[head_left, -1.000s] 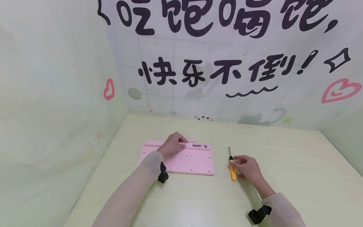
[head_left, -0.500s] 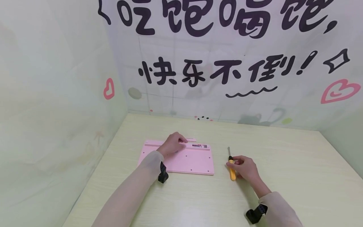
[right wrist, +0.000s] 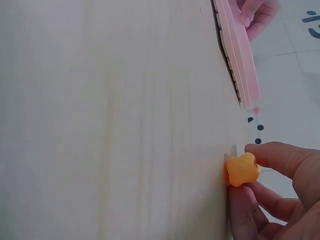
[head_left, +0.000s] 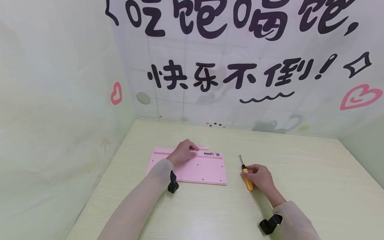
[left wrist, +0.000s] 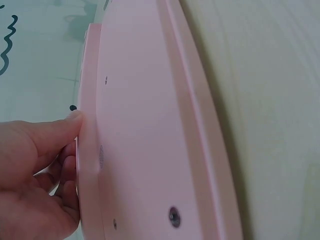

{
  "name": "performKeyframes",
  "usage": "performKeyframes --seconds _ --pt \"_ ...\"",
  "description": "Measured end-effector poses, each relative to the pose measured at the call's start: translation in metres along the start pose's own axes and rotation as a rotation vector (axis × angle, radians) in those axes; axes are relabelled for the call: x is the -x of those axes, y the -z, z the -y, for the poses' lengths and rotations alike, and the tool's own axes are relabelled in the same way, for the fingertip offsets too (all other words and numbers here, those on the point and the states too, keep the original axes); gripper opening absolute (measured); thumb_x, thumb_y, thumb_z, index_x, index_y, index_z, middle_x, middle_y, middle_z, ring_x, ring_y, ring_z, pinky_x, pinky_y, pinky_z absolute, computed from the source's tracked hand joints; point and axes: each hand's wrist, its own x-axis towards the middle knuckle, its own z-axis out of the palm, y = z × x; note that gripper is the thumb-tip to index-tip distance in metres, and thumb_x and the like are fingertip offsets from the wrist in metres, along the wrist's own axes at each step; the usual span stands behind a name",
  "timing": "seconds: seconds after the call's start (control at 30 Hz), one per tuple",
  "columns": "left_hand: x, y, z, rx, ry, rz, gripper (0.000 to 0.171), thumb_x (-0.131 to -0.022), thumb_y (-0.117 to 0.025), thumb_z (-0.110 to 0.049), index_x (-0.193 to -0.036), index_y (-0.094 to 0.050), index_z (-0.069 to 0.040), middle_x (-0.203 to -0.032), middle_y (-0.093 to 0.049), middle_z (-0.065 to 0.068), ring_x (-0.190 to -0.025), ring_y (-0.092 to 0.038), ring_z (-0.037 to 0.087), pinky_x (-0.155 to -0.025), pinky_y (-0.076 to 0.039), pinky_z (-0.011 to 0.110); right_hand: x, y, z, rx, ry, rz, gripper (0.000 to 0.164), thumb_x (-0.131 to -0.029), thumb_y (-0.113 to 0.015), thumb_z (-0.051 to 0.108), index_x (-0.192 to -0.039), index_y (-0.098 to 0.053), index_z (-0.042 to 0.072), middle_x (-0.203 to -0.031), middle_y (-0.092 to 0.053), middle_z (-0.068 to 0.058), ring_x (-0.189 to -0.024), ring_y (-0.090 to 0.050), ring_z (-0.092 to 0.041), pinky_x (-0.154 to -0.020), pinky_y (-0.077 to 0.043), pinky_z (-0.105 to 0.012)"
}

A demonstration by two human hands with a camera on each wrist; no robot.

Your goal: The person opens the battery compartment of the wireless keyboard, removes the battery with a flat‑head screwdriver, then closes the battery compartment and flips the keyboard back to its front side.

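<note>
A pink keyboard [head_left: 204, 171] lies face down on the table, screw heads showing on its underside. My left hand [head_left: 183, 153] grips its raised back edge; in the left wrist view the thumb lies against that edge and the other fingers curl behind it. To the right, my right hand [head_left: 260, 178] holds a screwdriver [head_left: 248, 181] by its yellow handle, between thumb and fingers. The screwdriver lies low at the tabletop, its metal shaft pointing away. In the right wrist view the handle's end [right wrist: 242, 170] faces the camera.
Just behind the keyboard lies a small pink strip [head_left: 203, 147], partly hidden by the left hand. A slot with batteries or labels [head_left: 209, 154] shows at the keyboard's back edge. The pale wooden table [head_left: 300, 160] meets a printed wall sheet [head_left: 210, 110] at the back.
My right hand has closed its thumb and fingers onto the screwdriver handle. The screwdriver has turned slightly, its tip swinging left and its handle end right. The left hand stays on the keyboard.
</note>
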Motion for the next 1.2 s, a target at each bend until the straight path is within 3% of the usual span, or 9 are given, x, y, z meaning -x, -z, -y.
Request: performKeyframes --seconds 0.2,0.93,1.2 --pt "-0.001 -0.001 0.000 0.000 0.027 -0.005 0.019 -0.084 -0.064 -0.004 -0.103 -0.068 -0.006 -0.102 -0.053 0.005 -0.091 -0.049 0.019 -0.083 -0.042 0.033 0.000 0.002 0.002 -0.008 0.019 0.015 0.039 -0.076 -0.072 0.014 -0.104 -0.061 -0.009 -0.078 -0.055 -0.008 -0.057 -0.048 -0.016 -0.047 -0.044 -0.027" --pt "-0.003 -0.001 0.004 -0.015 -0.001 0.005 0.018 -0.085 -0.063 -0.004 -0.102 -0.069 -0.006 -0.099 -0.052 0.004 -0.090 -0.048 0.019 -0.082 -0.042 0.032 -0.008 0.010 0.016 0.031 0.054 0.095 0.034 -0.078 -0.070 0.013 -0.107 -0.063 -0.004 -0.079 -0.059 -0.007 -0.059 -0.050 -0.017 -0.048 -0.044 -0.029" --pt "-0.003 0.000 0.005 -0.010 -0.008 0.004 0.019 -0.084 -0.063 -0.004 -0.102 -0.069 -0.006 -0.099 -0.054 0.004 -0.088 -0.048 0.018 -0.081 -0.042 0.032 -0.011 0.015 0.026 0.070 0.103 0.107 0.031 -0.079 -0.071 0.013 -0.106 -0.065 -0.002 -0.080 -0.058 -0.007 -0.060 -0.049 -0.018 -0.051 -0.042 -0.029"
